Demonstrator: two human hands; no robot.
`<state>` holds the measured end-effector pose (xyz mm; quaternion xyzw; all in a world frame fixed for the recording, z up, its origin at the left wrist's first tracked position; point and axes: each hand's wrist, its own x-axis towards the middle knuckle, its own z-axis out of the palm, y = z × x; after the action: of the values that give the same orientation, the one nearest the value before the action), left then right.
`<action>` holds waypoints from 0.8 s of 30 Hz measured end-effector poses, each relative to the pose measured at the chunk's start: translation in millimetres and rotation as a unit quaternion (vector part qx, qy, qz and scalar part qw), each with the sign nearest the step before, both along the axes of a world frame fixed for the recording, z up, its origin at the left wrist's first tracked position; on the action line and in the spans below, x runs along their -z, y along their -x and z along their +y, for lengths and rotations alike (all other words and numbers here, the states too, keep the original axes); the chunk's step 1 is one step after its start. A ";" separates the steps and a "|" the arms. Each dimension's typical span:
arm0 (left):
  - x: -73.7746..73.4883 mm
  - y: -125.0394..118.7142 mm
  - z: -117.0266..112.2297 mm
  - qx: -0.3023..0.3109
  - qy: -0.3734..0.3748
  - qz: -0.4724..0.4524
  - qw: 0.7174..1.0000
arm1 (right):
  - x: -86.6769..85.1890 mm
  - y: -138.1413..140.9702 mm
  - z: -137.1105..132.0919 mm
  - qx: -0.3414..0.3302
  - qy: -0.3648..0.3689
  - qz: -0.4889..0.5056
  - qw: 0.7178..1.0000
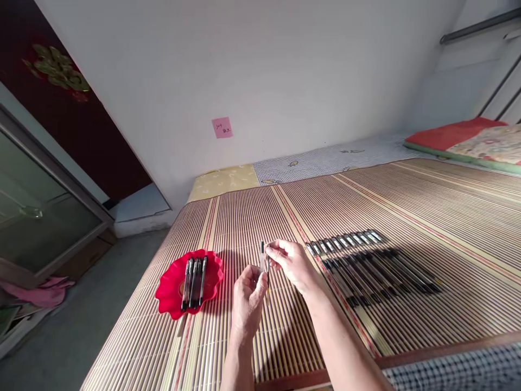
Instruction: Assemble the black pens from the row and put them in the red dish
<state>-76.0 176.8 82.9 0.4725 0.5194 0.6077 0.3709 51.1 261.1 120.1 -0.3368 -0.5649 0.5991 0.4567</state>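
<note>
My left hand (pixel 248 301) is closed around a clear pen barrel (pixel 262 260) with a dark end pointing up. Between the fingertips of my right hand (pixel 295 266) is a thin dark pen refill (pixel 268 279), held upright just right of the barrel. The refill's lower end looks yellowish, and the two pieces stand side by side. To the right, a row of pen caps (pixel 345 240) lies on the mat. Just in front of them are several dark pen barrels and refills (pixel 366 277) in a slanting row.
Left of my hands, a red scalloped plate (pixel 164 290) holds several capped pens (pixel 195 282). A striped bamboo mat (pixel 240 228) covers the bed. Folded bedding (pixel 451 136) lies at the far right. Behind the bed rises a white wall with a pink note (pixel 222 127).
</note>
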 end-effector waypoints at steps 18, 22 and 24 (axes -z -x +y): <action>-0.8 -1.7 -1.9 0.061 0.028 -0.045 0.997 | -27.1 -41.3 9.0 0.334 -0.046 0.248 0.908; 1.5 -2.0 -2.0 0.079 0.026 -0.043 0.996 | -28.4 -42.6 6.8 0.336 -0.058 0.226 0.912; 2.2 -2.1 -2.1 0.084 0.027 -0.042 0.995 | -28.8 -43.0 5.8 0.334 -0.060 0.210 0.917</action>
<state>-73.9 174.7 80.7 0.4782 0.4782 0.5795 0.4547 94.1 266.9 149.0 -0.3443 -0.3458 0.4333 0.7577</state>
